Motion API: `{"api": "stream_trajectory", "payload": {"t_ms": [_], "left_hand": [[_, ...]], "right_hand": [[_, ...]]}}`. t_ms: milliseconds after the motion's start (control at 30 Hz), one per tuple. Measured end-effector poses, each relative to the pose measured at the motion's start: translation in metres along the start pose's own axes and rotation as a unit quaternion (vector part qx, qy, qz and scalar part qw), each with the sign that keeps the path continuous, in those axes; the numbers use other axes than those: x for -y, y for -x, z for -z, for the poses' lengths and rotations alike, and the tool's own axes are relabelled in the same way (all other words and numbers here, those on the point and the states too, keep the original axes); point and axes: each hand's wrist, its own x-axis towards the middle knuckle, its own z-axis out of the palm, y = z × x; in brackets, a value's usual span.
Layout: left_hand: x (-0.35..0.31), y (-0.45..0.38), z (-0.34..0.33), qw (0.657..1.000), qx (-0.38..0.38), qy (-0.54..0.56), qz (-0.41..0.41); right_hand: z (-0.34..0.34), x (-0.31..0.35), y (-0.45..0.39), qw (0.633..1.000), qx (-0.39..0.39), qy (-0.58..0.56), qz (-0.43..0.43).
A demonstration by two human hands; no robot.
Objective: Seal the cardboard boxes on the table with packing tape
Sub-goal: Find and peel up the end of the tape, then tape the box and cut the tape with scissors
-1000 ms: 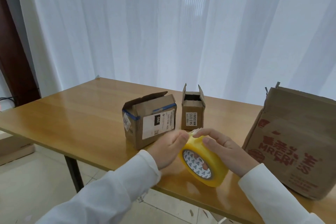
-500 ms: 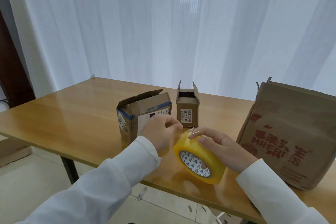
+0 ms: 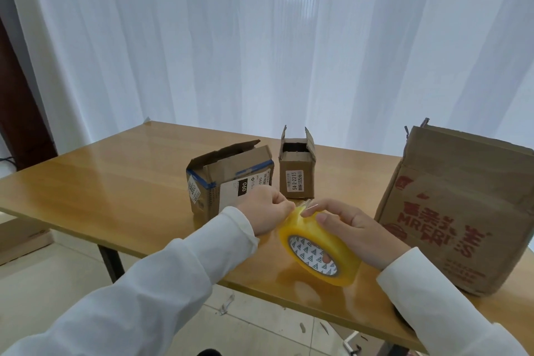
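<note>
Yellow tape roll (image 3: 319, 248) at 6 o'clock near the worktop (image 3: 115, 190) front edge, gripped by right hand (image 3: 355, 232); left hand (image 3: 267, 212) pinches the tape end at the roll's top. Labelled box (image 3: 228, 179) and small open box (image 3: 297, 173) at 12 o'clock, big printed box (image 3: 459, 211) at 3 o'clock.

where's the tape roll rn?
Head view, lower centre-right: the yellow tape roll is gripped by the right hand near the table's front edge, with the left hand pinching at its top.
</note>
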Motion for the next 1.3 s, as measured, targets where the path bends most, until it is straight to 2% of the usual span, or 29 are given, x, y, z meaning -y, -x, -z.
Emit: {"api": "stream_trajectory", "payload": {"t_ms": [100, 133, 333, 367, 433, 500, 600, 667, 733, 767, 833, 933, 1067, 1300], "left_hand": [[-0.016, 0.009, 0.013, 0.979, -0.177, -0.05, -0.086], [-0.021, 0.011, 0.02, 0.97, -0.213, -0.052, -0.108], [-0.011, 0.017, 0.043, 0.959, -0.224, -0.113, -0.134], [-0.008, 0.018, 0.047, 0.96, -0.218, -0.106, -0.142], [-0.009, 0.021, 0.056, 0.958, -0.214, -0.097, -0.165], [-0.012, 0.024, 0.06, 0.95, -0.215, -0.123, -0.192], [-0.01, 0.023, 0.071, 0.94, -0.231, -0.155, -0.2], [0.004, 0.018, 0.086, 0.938, -0.289, -0.09, -0.168], [0.024, 0.013, 0.101, 0.937, -0.334, -0.037, -0.098], [0.036, 0.01, 0.106, 0.944, -0.323, -0.036, -0.054], [0.06, 0.005, 0.107, 0.97, -0.24, -0.025, 0.011], [0.075, -0.001, 0.1, 0.988, -0.15, 0.033, 0.027], [0.069, -0.014, 0.092, 0.991, -0.131, 0.027, 0.016], [0.074, -0.026, 0.088, 0.983, -0.141, 0.109, 0.046]], "right_hand": [[-0.001, 0.003, -0.004, 0.999, -0.016, 0.006, -0.031], [-0.001, 0.005, -0.006, 0.999, -0.017, 0.02, -0.047], [-0.011, 0.024, -0.024, 0.986, 0.101, 0.075, -0.112], [-0.014, 0.025, -0.029, 0.983, 0.094, 0.118, -0.102], [-0.024, 0.03, -0.039, 0.986, 0.027, 0.161, -0.028], [-0.036, 0.036, -0.047, 0.993, -0.059, 0.086, 0.061], [-0.053, 0.039, -0.057, 0.988, -0.098, -0.038, 0.113], [-0.059, 0.036, -0.061, 0.984, -0.102, -0.082, 0.118], [-0.061, 0.035, -0.066, 0.983, -0.1, -0.103, 0.117], [-0.061, 0.034, -0.068, 0.983, -0.096, -0.104, 0.113], [-0.06, 0.035, -0.075, 0.987, -0.08, -0.095, 0.103], [-0.061, 0.037, -0.087, 0.993, -0.052, -0.071, 0.084], [-0.065, 0.04, -0.106, 0.997, -0.024, -0.043, 0.067], [-0.074, 0.046, -0.132, 0.999, 0.017, 0.015, 0.031]]}}
